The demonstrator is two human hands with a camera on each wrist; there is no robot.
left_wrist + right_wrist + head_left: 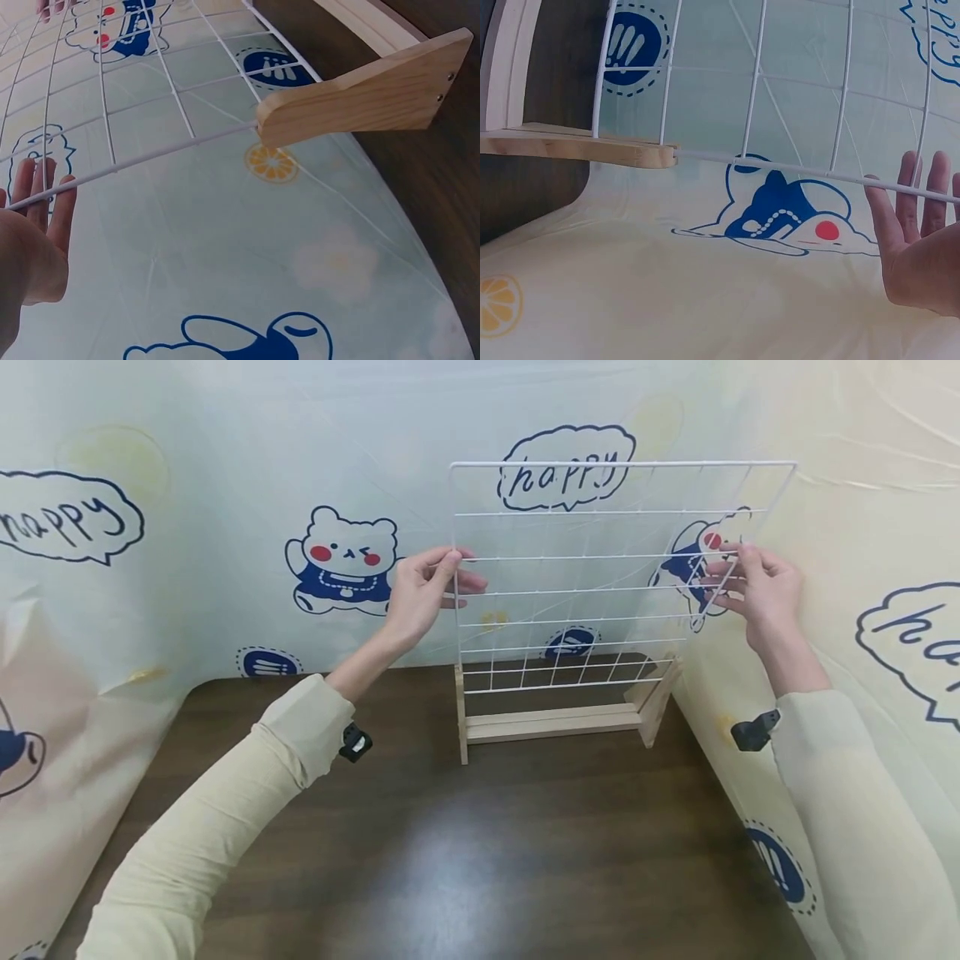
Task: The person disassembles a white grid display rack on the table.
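Observation:
A white wire grid panel (577, 557) stands upright above a low wooden stand (551, 724), its lower corners at the stand's two side pieces. My left hand (420, 593) holds the panel's left edge, thumb in front and fingers behind the wires. At the opposite edge, my right hand (768, 597) grips the wire in the same way, a bit below the top corner. The left wrist view shows the panel's edge rod meeting the tip of one wooden side piece (367, 94). In the right wrist view, the other side piece (585, 148) meets the opposite rod.
The stand rests toward the back of a dark brown table (450, 843). A pale printed sheet (225, 585) with bears and lettering hangs close behind the panel and along both sides. Small black cameras sit at both cuffs.

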